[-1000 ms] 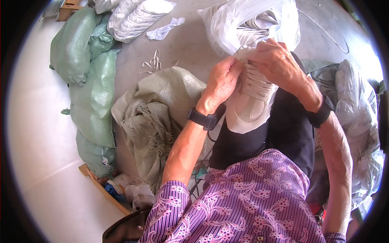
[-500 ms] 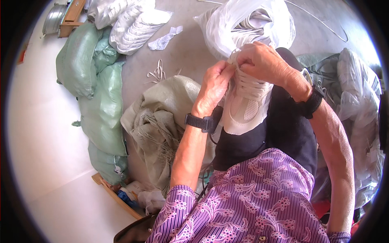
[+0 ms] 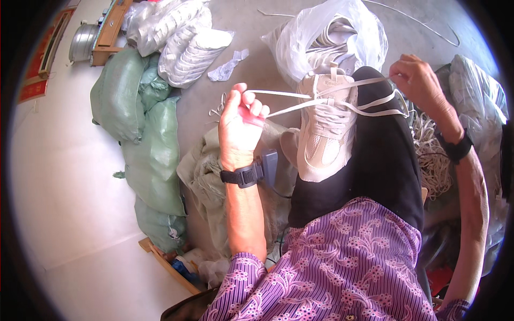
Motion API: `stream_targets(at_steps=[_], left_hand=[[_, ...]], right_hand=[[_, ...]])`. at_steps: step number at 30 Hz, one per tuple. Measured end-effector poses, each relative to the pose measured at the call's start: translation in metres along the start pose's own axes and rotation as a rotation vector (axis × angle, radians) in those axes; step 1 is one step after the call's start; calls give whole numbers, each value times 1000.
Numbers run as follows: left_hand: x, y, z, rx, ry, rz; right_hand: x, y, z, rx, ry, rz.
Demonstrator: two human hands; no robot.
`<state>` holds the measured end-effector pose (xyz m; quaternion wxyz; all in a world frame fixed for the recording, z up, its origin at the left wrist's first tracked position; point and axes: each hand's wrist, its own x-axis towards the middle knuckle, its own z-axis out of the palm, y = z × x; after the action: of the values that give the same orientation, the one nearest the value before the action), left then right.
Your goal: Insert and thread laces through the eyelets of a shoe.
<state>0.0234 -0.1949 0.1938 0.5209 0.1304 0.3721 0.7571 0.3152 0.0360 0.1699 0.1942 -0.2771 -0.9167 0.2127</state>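
Note:
A pale beige sneaker upper (image 3: 324,144) rests on my black-trousered lap, toe toward me, with a white lace threaded across its front. My left hand (image 3: 242,125), to the left of it, has its fingers curled around the shoelace (image 3: 284,111), and two strands stretch from there to the upper. Out to the right, my right hand (image 3: 420,80) pinches the lace too, pulling a strand taut from near the tongue. A slack loop droops between the upper and my right wrist. Neither hand touches the upper itself.
A clear plastic bag (image 3: 375,37) of nested pale uppers stands beyond my knees. White stacks (image 3: 193,53) and green sacks (image 3: 152,144) lie to the left. Loose laces (image 3: 431,160) are heaped at my right, beside clear plastic wrapping (image 3: 476,91). A beige woven sack (image 3: 201,166) is by my left leg.
My hands were together at the top of the upper; they have moved apart, left and right, drawing long lace strands out between them. The upper now lies uncovered.

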Motion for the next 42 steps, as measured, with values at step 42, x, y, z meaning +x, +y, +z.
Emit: stream_targets(at_steps=[42], left_hand=[[23,-68,79,1258,-154,-334]], right_hand=[[-25,-14,38,93,133,-153]])
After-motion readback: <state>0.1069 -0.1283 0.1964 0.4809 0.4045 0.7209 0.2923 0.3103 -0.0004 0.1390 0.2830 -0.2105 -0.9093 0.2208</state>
